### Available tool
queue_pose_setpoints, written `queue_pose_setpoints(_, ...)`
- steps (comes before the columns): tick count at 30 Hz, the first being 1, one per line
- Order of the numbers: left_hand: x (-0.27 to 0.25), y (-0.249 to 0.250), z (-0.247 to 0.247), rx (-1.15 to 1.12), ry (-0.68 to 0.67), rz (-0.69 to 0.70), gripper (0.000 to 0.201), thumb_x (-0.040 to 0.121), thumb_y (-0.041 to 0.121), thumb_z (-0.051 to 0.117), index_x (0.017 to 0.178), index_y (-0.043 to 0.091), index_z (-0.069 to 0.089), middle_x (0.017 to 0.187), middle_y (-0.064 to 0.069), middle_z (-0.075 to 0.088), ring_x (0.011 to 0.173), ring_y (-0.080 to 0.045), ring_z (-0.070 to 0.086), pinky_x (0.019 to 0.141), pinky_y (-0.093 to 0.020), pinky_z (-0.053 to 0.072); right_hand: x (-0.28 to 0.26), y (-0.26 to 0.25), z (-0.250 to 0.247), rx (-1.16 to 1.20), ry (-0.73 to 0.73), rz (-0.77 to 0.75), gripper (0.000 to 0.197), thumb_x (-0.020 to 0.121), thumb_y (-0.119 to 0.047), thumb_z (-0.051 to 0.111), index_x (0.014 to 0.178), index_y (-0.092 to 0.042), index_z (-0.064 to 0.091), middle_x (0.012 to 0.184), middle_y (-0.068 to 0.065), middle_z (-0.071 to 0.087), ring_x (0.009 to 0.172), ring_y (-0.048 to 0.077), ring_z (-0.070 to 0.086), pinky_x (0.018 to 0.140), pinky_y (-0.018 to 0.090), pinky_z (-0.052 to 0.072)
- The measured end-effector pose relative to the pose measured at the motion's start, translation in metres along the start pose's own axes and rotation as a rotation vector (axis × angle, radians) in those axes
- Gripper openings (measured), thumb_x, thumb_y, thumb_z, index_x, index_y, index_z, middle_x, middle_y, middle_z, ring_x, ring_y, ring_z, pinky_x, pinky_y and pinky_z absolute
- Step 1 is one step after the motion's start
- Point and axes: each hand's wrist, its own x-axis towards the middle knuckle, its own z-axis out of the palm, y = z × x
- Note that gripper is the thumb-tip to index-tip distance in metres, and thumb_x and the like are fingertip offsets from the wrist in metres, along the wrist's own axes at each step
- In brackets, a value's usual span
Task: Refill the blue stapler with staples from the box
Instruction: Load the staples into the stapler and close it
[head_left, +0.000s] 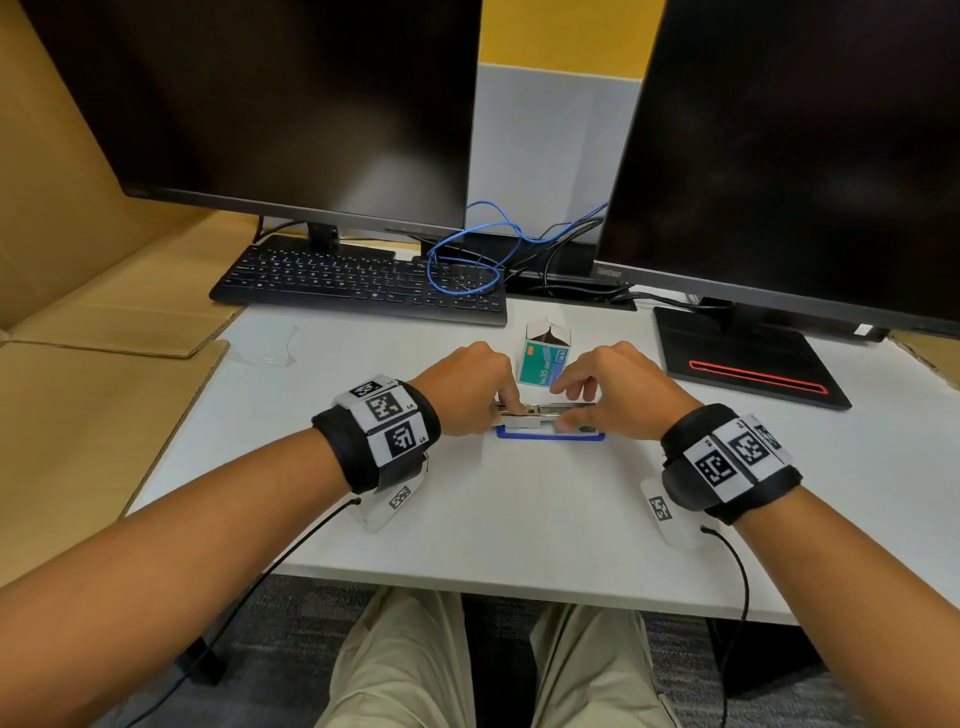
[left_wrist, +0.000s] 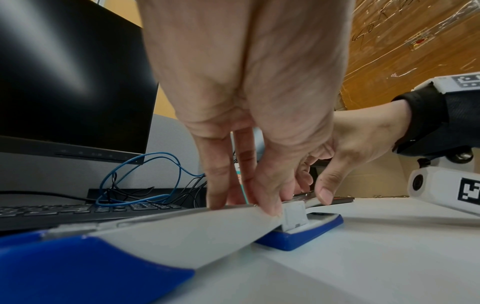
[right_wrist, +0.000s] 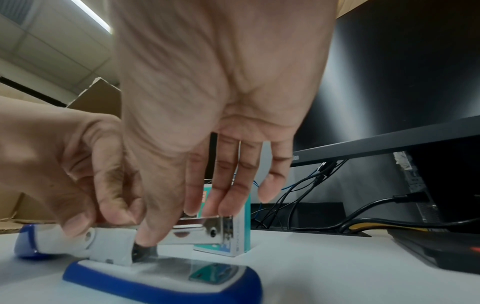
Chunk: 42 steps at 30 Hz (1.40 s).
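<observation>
Blue-and-white plastic stapler (head_left: 549, 422) lies hinged open on white desk (head_left: 467, 509), both hands (head_left: 470, 387) (head_left: 618, 387) pinching its metal mag.; teal cardboard staple box (head_left: 544, 361) open behind, lid unclosed.

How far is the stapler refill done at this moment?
Done: the box stands open behind the stapler, whose top is swung back. In hand: both hands, left and right, work at the metal magazine. Left: closing it. Whether staples are inside is hidden.

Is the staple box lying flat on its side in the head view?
No, the staple box stands upright with its top flaps open.
</observation>
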Motion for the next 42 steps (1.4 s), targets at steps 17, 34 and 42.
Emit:
queue_pose_setpoints(17, 0.001, 0.000, 0.000, 0.010, 0.006, 0.012, 0.034, 0.087, 0.004, 0.064, 0.113, 0.023, 0.075, 0.114, -0.007, 0.070, 0.109, -0.026, 0.058, 0.089, -0.039, 0.054, -0.002, -0.007, 0.003, 0.053, -0.031, -0.072, 0.024, 0.083, -0.035, 0.072, 0.103, -0.025, 0.078, 0.109, -0.001, 0.072, 0.090, 0.013, 0.064, 0.083, 0.039, 0.059)
queue_pose_setpoints(34, 0.002, -0.003, -0.002, -0.028, -0.016, -0.002, 0.034, 0.087, 0.009, 0.066, 0.117, 0.025, 0.073, 0.116, -0.003, 0.070, 0.102, -0.022, 0.059, 0.088, -0.038, 0.055, -0.013, 0.009, -0.012, 0.086, -0.076, -0.071, 0.024, 0.084, -0.022, 0.073, 0.106, -0.016, 0.078, 0.102, 0.002, 0.078, 0.085, 0.014, 0.069, 0.087, 0.029, 0.057)
queue_pose_setpoints(42, -0.005, -0.014, -0.002, 0.032, -0.076, -0.121, 0.052, 0.080, 0.017, 0.073, 0.129, 0.025, 0.058, 0.113, 0.000, 0.067, 0.102, -0.019, 0.058, 0.087, -0.036, 0.053, -0.007, 0.013, -0.007, 0.098, -0.067, -0.072, 0.019, 0.085, -0.019, 0.071, 0.103, -0.015, 0.078, 0.101, 0.003, 0.076, 0.079, 0.009, 0.062, 0.081, 0.022, 0.055)
